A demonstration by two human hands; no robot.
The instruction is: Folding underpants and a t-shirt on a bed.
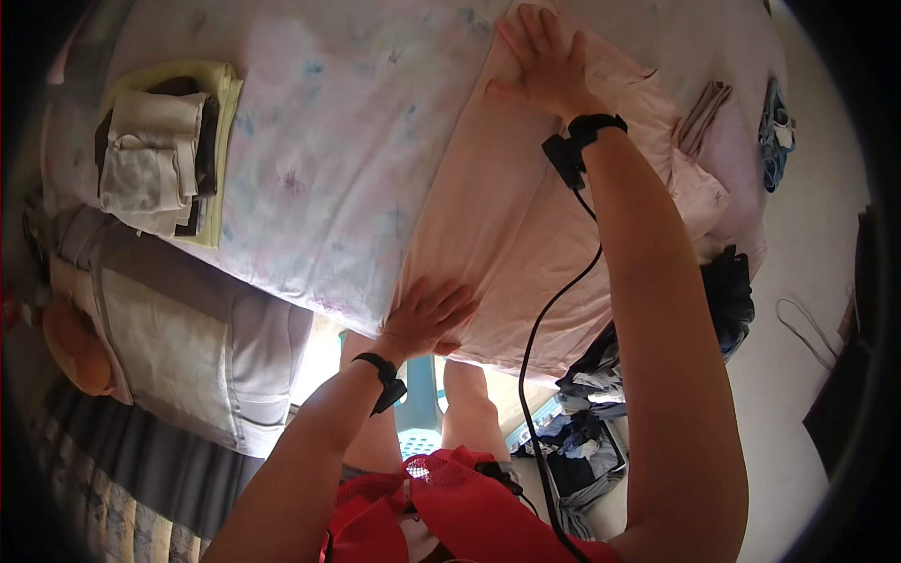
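Observation:
A pale pink garment (514, 232), likely a shirt, lies spread over the bed's patterned sheet (338, 141). Flat on its near left edge rests my left hand (429, 320), fingers spread. My right hand (542, 60) presses on the garment's far end with its fingers apart. Neither hand grips anything. Each wrist wears a black band with a small device, and a black cable (538, 317) runs from the right one down over the cloth. My right forearm hides part of the garment's right side.
Folded clothes (151, 151) are stacked at the far left on a yellow folded cloth (224, 162). To the right lie a mauve cloth (739, 169), denim (774, 137) and dark clothes (728, 295). A blue plastic stool (421, 394) stands between my legs, near a container of clothes (584, 457).

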